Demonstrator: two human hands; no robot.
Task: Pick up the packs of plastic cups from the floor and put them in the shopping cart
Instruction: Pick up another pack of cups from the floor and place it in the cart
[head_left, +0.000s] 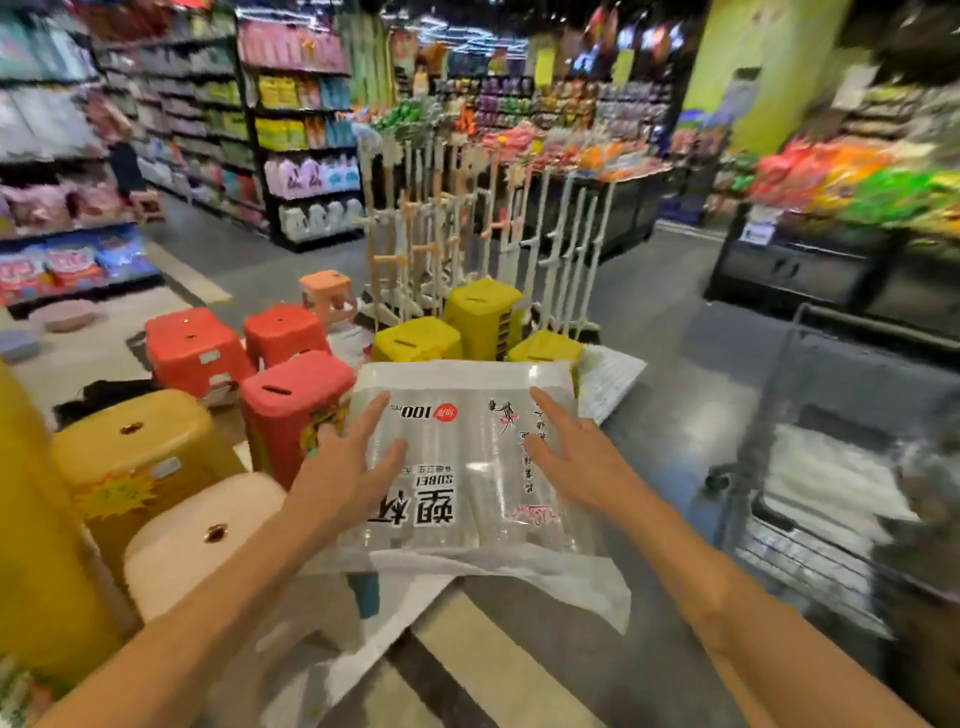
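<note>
Fingers (373, 415) of the left hand (353, 462) and the right hand (566, 452) are spread straight and pressed flat on the pack of cups (467, 467). The pack is held up between both hands, above the floor (649, 322), beside a red stool (291, 400) and left of the shopping cart (852, 374).

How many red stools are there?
3 red stools: one far left, one right of it, the nearest beside the pack of plastic cups. Each may be a stack hiding more.
</note>
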